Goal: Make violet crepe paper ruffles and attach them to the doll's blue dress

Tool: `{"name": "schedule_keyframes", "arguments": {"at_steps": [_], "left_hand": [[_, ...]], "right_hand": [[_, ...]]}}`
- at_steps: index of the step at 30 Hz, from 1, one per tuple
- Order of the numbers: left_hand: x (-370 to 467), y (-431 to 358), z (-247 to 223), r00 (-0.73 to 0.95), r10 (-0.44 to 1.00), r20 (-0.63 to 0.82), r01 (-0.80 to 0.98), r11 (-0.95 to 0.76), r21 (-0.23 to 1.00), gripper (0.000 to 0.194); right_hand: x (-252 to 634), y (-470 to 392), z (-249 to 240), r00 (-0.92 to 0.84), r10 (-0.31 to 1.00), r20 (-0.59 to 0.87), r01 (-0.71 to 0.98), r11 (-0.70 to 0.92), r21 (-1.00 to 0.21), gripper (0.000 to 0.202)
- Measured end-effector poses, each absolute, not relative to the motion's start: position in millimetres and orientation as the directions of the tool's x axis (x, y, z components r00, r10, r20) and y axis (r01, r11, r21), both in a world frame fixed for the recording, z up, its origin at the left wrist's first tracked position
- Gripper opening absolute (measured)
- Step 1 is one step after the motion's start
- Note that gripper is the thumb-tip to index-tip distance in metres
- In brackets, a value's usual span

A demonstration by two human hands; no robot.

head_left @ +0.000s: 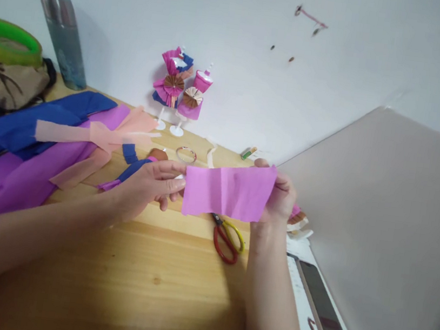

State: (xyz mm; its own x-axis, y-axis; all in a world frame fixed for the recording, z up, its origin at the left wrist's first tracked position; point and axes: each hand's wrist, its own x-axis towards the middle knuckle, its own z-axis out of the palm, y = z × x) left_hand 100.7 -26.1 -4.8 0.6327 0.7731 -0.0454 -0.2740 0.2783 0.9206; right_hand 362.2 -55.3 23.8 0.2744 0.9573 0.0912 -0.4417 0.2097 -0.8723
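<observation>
A purple-pink crepe paper piece [228,192] is stretched between my two hands above the table. My left hand [154,182] pinches its left edge between thumb and fingers. On the other side my right hand [281,198] grips the right edge, its fingers partly hidden behind the paper. Scissors [229,243] with one red and one yellow handle lie below the paper, blades partly covered by it. Near my left hand are blue crepe scraps [131,170] and a brown piece [158,154]. A ring-shaped bangle or tape roll [186,154] lies just behind.
Blue [37,123], purple [38,177] and peach crepe sheets [101,137] cover the left side. Two small dress forms [173,84] in crepe outfits stand by the wall. A bottle [64,36], a green tape roll [8,39] and a phone [325,305] flank the wooden table [137,284].
</observation>
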Motion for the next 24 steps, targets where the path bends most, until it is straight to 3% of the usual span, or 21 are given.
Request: {"name": "schedule_keyframes", "arguments": {"at_steps": [11, 24], "left_hand": [[98.6, -27.8, 1.5, 0.536, 0.843, -0.045, -0.139, 0.141, 0.98, 0.032], [103.8, -35.9, -15.6, 0.576, 0.817, 0.013, -0.119, 0.068, 0.991, 0.04]], "right_hand": [[325.6, -64.0, 34.2, 0.117, 0.991, 0.064, -0.544, 0.118, -0.831, 0.026], [303.1, -80.5, 36.7, -0.024, 0.974, 0.225, -0.46, 0.189, -0.868, 0.031]]}}
